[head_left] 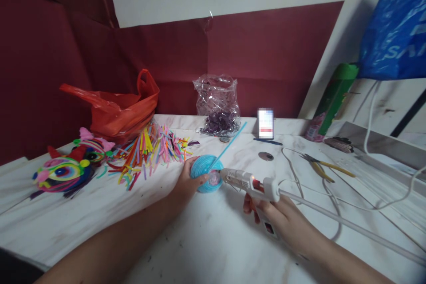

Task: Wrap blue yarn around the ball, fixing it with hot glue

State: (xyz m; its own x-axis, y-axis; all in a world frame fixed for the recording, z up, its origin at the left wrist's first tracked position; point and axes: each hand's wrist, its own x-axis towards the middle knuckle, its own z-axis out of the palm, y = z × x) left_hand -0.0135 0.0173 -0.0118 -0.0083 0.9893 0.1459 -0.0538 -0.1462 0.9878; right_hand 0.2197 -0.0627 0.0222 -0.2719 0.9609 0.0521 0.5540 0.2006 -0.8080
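My left hand [191,177] grips a round blue coiled piece [203,166] above the marble-patterned table [186,239], its thumb on the near face. A blue strip [231,144] sticks up from the coil to the upper right. In the middle of the coil is a paler pinkish patch. My right hand [269,211] is wrapped round the handle of a white glue gun [242,179]. The gun's nozzle points left and is at the right edge of the coil; whether it touches cannot be seen. A long glue stick runs out of its back.
Colourful strips [143,151], a red bag [123,108] and two decorated figures [63,173] lie left. Behind are a clear bag [219,106] and a phone [265,124]. Pliers [328,168], white cable [369,208] and a green package [334,102] are right.
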